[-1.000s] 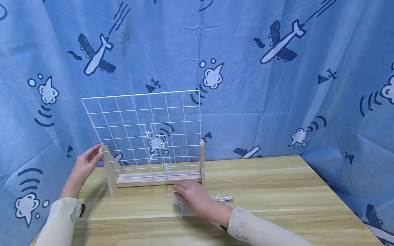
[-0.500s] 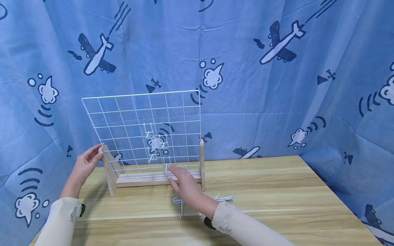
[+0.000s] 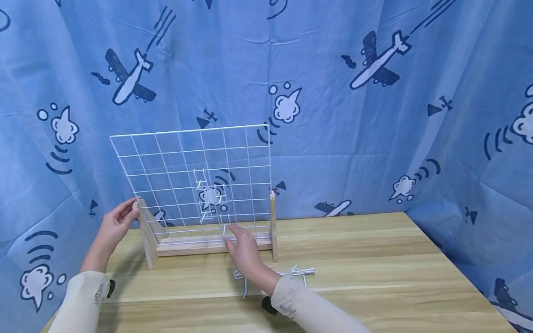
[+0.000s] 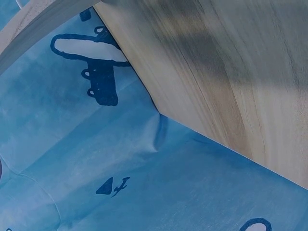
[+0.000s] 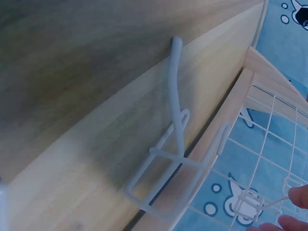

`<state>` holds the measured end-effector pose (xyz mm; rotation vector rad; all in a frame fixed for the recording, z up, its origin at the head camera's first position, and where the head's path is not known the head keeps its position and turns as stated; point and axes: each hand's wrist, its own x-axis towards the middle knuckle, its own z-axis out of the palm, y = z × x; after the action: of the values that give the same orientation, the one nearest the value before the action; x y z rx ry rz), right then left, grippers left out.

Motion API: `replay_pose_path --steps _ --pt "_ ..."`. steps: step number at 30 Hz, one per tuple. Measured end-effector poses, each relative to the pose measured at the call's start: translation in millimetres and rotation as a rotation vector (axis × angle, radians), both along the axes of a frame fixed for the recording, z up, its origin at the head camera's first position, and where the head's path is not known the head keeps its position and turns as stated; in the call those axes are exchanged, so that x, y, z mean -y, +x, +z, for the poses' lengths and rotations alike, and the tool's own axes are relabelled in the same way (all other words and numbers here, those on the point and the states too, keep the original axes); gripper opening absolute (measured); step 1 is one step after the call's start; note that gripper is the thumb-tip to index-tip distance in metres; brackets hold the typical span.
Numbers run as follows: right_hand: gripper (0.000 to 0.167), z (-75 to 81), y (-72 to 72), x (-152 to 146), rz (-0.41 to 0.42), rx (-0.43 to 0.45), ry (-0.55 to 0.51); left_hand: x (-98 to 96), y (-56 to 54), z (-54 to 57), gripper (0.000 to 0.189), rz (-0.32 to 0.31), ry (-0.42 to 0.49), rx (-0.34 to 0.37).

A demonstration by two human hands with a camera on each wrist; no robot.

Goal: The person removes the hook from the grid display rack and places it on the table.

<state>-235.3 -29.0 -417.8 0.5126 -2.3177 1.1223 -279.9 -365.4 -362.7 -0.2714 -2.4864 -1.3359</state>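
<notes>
A white wire grid panel (image 3: 166,175) stands upright in a wooden stand (image 3: 187,250). My left hand (image 3: 115,226) grips the stand's left upright (image 3: 145,236) near its top; the left wrist view does not show the hand. Several white wire hooks hang on the grid, among them an upper hook (image 3: 199,185) and the lowest hook (image 3: 224,230). My right hand (image 3: 244,249) is at the lowest hook, thumb and fingers apart, a fingertip at its prong. In the right wrist view, fingertips (image 5: 299,196) appear beside a hook prong (image 5: 274,204).
Loose white hooks lie on the wooden table (image 3: 374,268) in front of the stand: one left of my right forearm (image 3: 240,275), one to its right (image 3: 304,271), and another partly hidden. A blue airplane-print curtain (image 3: 325,138) closes off the back and sides.
My right hand has moved from above the loose hooks on the table up and leftward to the lowest hook on the grid. My left hand has stayed on the stand.
</notes>
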Motion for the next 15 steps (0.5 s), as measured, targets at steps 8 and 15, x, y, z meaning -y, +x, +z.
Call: replay_pose_path --steps 8,15 --pt "0.032 0.0 -5.4 6.9 -0.032 0.022 -0.027 -0.3 0.3 1.8 0.062 0.023 -0.024 0.009" --pt "0.035 -4.6 -8.4 12.9 -0.059 0.033 -0.022 0.0 -2.3 -0.2 0.062 0.029 -0.039 0.034"
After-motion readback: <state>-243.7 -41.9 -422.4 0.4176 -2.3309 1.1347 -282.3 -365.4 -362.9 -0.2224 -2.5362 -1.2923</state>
